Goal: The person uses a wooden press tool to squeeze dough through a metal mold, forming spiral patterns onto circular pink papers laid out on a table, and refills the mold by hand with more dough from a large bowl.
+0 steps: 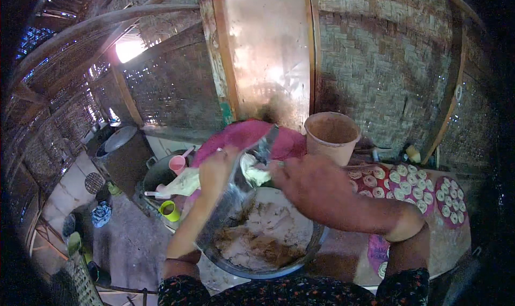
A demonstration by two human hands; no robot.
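Note:
Over a wide metal basin (320, 241) I hold up a clear plastic bag (229, 198), pulled between my two hands. My left hand (216, 172) is closed on its left side. My right hand (303, 182) is closed at its right side, fingers partly hidden by the back of the hand. A soft white lump (253, 172) shows in or behind the bag between the hands; I cannot tell which. Below, the basin holds a pale, flour-like powder (284, 220) with brown patches through it.
A tall tan bucket (332, 137) stands beyond my right hand. Spiral-shaped pieces (410, 185) lie on pink sheets across the right side of the table. To the left are a yellow-green cup (169, 211), a pink dipper (177, 163) and a dark pot (153, 172).

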